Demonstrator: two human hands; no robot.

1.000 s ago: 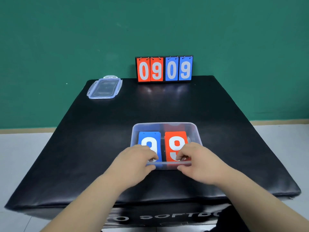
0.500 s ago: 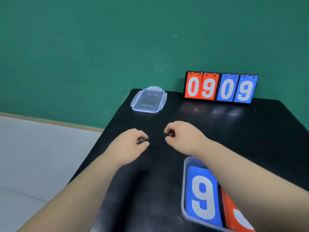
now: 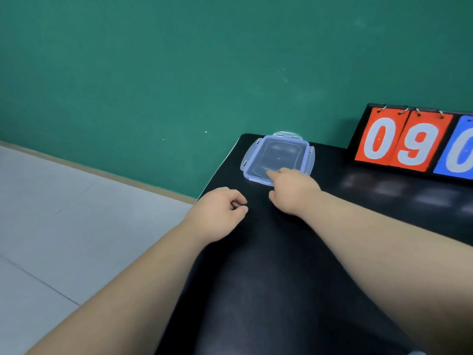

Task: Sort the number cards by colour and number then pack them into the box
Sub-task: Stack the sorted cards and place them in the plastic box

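**Right hand at the lid, left hand idle beside it**

The clear lid (image 3: pixel 277 151), rimmed in pale blue with a clip flap on each side, lies flat on the far left corner of the black bench (image 3: pixel 281 278). The right hand (image 3: pixel 294 193) reaches across to it. Its fingers (image 3: pixel 275 173) are stretched forward and close together, with their tips on the lid's near edge. The thumb juts out sideways on the near side of the lid, apart from the rim, so nothing is pinched. How firmly the fingertips press cannot be told.

The left hand (image 3: pixel 217 216) hangs near the lid, on its near left side and close to the bench's left edge. Its fingers are loosely curled, the thumb and forefinger almost meet, and they hold nothing. Whether this hand touches the bench is unclear.

To the right of the lid, at about the same depth, a flip scoreboard (image 3: pixel 358 139) stands upright against the green wall (image 3: pixel 179 73). Its number cards hang from small metal rings. Nearest the lid is a red card with a white 0 (image 3: pixel 378 138). Beyond it comes a red card with a white 9 (image 3: pixel 419 147). Furthest from the lid is a blue card (image 3: pixel 460 155), cut off by the frame's edge.

A grey floor (image 3: pixel 64 213) lies left of the lid, below the bench.
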